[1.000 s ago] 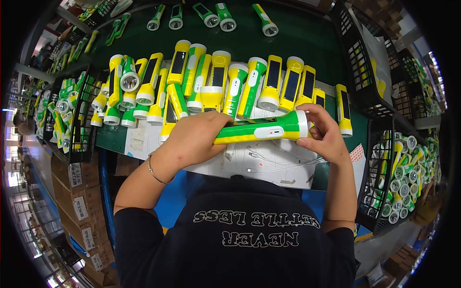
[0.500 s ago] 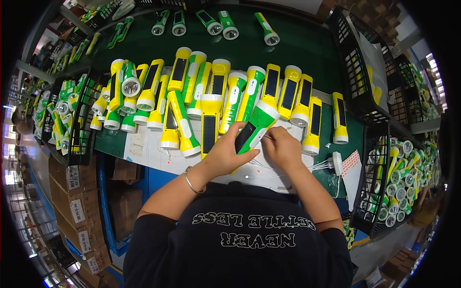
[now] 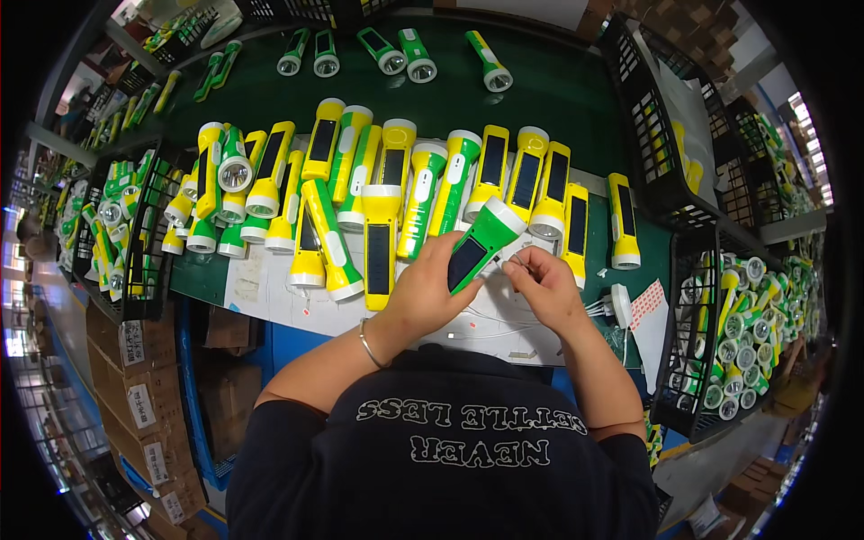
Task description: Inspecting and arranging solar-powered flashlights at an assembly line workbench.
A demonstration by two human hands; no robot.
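— At the near edge of the bench, what are the fingers doing?

— The left hand [image 3: 423, 292] is wrapped around a green torch [image 3: 481, 243], fingers clamped on its handle, its dark panel facing up. The torch tilts up and to the right, with its white-rimmed head pointing away from the person. The right hand [image 3: 544, 288] sits just beside the torch's lower end, fingertips pinched together on something thin; it is too small to tell whether that is a wire.

— What lies under the hands?

— A white sheet [image 3: 504, 324] with thin white wires [image 3: 594, 308] running toward a small white plug-like part [image 3: 621, 304] to the right. Next to that is a card with red and white checks [image 3: 644, 302].

— And further out?

— A bracelet [image 3: 369, 344] circles the left wrist. Beyond the hands, a crowded row of yellow and green torches [image 3: 396, 189] lies on the green table [image 3: 558, 99], most with the heads pointing away. One yellow torch [image 3: 620, 220] lies apart at the right. Five more green torches [image 3: 396, 52] lie along the far side. Black wire baskets [image 3: 670, 144] stand at the right, the lower one filled with torch heads [image 3: 733, 333]; another basket [image 3: 135, 225] at the left holds more torches.
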